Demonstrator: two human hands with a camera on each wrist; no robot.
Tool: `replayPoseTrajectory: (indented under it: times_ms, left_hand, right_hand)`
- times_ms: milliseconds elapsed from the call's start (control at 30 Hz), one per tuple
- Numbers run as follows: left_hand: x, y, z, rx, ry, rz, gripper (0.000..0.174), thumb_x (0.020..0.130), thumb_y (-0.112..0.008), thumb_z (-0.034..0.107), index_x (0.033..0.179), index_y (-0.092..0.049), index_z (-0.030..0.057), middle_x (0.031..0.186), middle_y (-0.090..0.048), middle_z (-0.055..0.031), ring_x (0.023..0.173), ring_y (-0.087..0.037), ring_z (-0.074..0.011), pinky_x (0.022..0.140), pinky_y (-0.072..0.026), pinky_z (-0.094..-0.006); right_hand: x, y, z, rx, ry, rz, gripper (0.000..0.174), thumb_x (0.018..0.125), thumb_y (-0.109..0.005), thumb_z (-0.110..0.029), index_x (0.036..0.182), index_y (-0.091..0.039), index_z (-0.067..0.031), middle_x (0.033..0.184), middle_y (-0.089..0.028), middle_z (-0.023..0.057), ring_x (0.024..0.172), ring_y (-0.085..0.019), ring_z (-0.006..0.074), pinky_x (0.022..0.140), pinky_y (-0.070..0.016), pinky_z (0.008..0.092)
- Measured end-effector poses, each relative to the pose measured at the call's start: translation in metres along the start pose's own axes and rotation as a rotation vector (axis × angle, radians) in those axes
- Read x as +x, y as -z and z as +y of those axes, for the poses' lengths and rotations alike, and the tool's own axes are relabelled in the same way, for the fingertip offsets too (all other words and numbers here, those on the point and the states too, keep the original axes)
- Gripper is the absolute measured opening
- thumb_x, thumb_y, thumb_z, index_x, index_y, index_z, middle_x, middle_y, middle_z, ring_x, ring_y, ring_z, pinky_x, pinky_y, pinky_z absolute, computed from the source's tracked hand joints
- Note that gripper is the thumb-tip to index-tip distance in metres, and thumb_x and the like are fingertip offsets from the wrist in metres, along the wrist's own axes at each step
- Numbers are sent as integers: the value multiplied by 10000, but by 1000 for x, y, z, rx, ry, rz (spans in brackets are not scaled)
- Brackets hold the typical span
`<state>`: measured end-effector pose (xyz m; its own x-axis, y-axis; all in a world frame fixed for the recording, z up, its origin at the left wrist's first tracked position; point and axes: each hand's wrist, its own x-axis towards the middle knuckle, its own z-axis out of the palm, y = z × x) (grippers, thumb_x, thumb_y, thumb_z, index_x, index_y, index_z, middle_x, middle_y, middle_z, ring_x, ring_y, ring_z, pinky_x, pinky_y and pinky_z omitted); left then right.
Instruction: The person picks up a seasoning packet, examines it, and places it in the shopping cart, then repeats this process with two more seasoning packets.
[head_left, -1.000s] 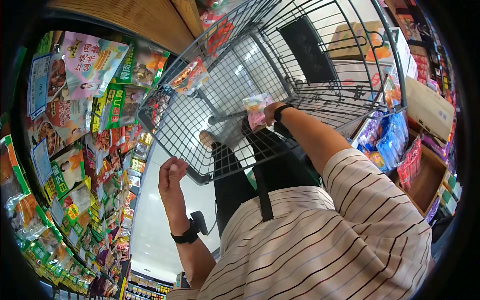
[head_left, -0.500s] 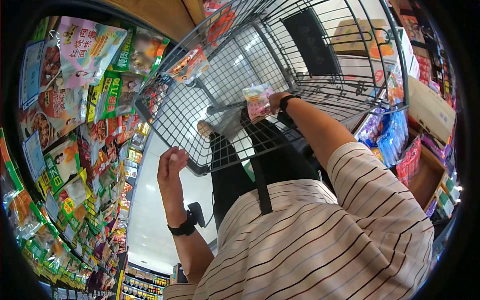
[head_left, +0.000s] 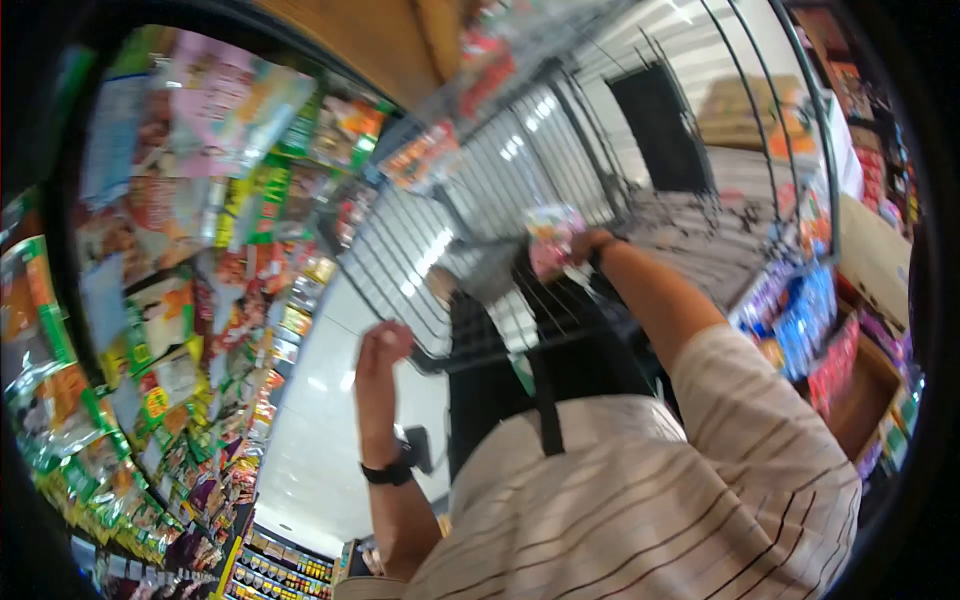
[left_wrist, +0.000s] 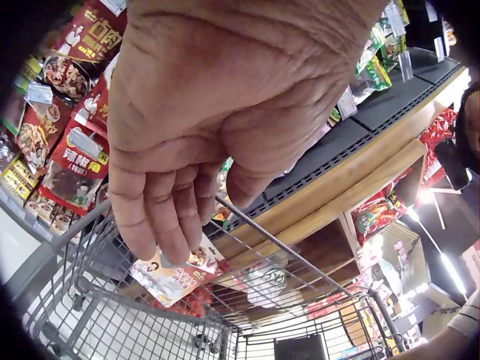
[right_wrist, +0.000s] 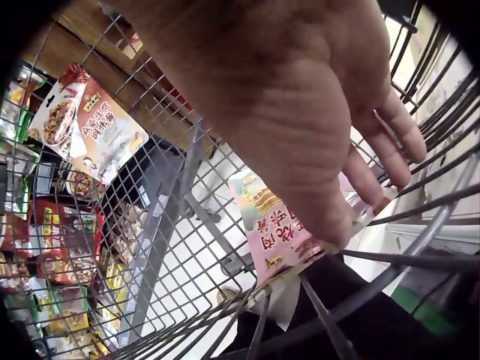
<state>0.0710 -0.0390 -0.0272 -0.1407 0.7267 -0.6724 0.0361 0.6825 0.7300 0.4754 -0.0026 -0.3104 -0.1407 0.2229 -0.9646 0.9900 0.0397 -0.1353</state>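
Observation:
Inside the wire shopping cart (head_left: 432, 364), my right hand (head_left: 592, 246) holds a pink seasoning sauce packet (head_left: 550, 246) by its edge. In the right wrist view, the thumb lies over this pink packet (right_wrist: 276, 231) and the fingers are spread loosely beside it. My left hand (head_left: 380, 358) hovers by the cart's near left corner, its fingers loosely bent and holding nothing. A second sauce packet (right_wrist: 101, 127), orange-brown and white with a food picture, rests against the cart's far side; the left wrist view shows this second packet (left_wrist: 178, 279) below the left fingertips.
Shelves of hanging seasoning packets (head_left: 165, 310) line the left side. A wooden ledge (head_left: 350, 35) runs along the top. Right of the cart are cardboard boxes (head_left: 872, 255), blue bags (head_left: 805, 310) and a wooden bin (head_left: 868, 400). A dark panel (head_left: 660, 128) hangs on the cart's wire.
The head view has swung and blurred, so the cart and both hands appear farther right. The right hand stays at the pink packet; the left hand stays by the cart corner.

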Motion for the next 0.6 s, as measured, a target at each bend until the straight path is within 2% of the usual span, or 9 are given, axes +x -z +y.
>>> replayPoseTrajectory:
  times_ms: [67, 100, 133, 200, 300, 400, 500, 600]
  left_hand:
    - [1, 1, -4, -77, -20, -17, 305, 1021, -582, 250, 1193, -602, -1, 1014, -668, -73, 950, -638, -148, 857, -517, -291]
    - [0, -1, 3, -48, 17, -10, 318, 1021, -586, 258, 1202, -600, -4, 1029, -678, -83, 966, -648, -152, 858, -515, -288]
    - [0, 0, -1, -5, -8, -22, 332, 1012, -565, 252, 1227, -589, 1, 1063, -680, -105, 980, -671, -201, 903, -532, -323]
    - [-2, -3, 6, 17, 1, -22, 332, 1024, -553, 251, 1235, -591, -3, 1068, -685, -111, 990, -670, -195, 893, -534, -317]
    - [-3, -5, 8, 28, 15, -29, 351, 1029, -549, 269, 1241, -594, -8, 1088, -684, -122, 1001, -671, -201, 897, -531, -322]
    - [-4, -7, 8, 13, 36, -37, 356, 1027, -552, 269, 1238, -595, -15, 1099, -682, -131, 1008, -672, -209, 904, -527, -328]
    - [-7, -8, 8, 28, 43, -35, 365, 1025, -553, 274, 1237, -595, -20, 1103, -682, -137, 1009, -673, -214, 912, -524, -333]
    - [-9, -7, 5, 31, 49, -30, 368, 1023, -554, 277, 1237, -595, -19, 1104, -681, -140, 1009, -674, -217, 915, -523, -334]
  right_hand:
    - [-6, -3, 1, 51, -10, 91, 518, 717, -829, -416, 1093, -746, -69, 1133, -717, 160, 1076, -676, 310, 915, -537, 435]
    - [-8, -5, 3, 36, -2, 76, 519, 716, -827, -425, 1086, -749, -70, 1130, -718, 160, 1077, -676, 308, 915, -537, 434]
    - [-12, -6, 4, 8, 9, 42, 521, 714, -825, -434, 1080, -751, -71, 1126, -719, 161, 1078, -676, 306, 915, -536, 434]
    - [-5, -2, 11, -104, 93, -92, 548, 703, -818, -462, 1074, -748, -64, 1099, -727, 155, 1061, -681, 298, 903, -536, 439]
    - [-28, 12, 1, -78, 67, -113, 550, 696, -826, -455, 1075, -745, -65, 1085, -732, 141, 1040, -685, 305, 893, -535, 437]
    - [-44, 22, 0, 90, 119, -145, 555, 699, -821, -466, 1082, -745, -71, 1072, -734, 137, 1018, -687, 313, 881, -538, 436]
    - [-5, -7, 7, -51, 67, -108, 620, 700, -818, -490, 1143, -722, -69, 1170, -709, 145, 1081, -676, 300, 921, -541, 428]
    - [-8, -12, -5, -77, -90, -2, 578, 780, -760, -491, 1146, -711, -46, 1191, -701, 147, 1098, -672, 307, 918, -541, 448]
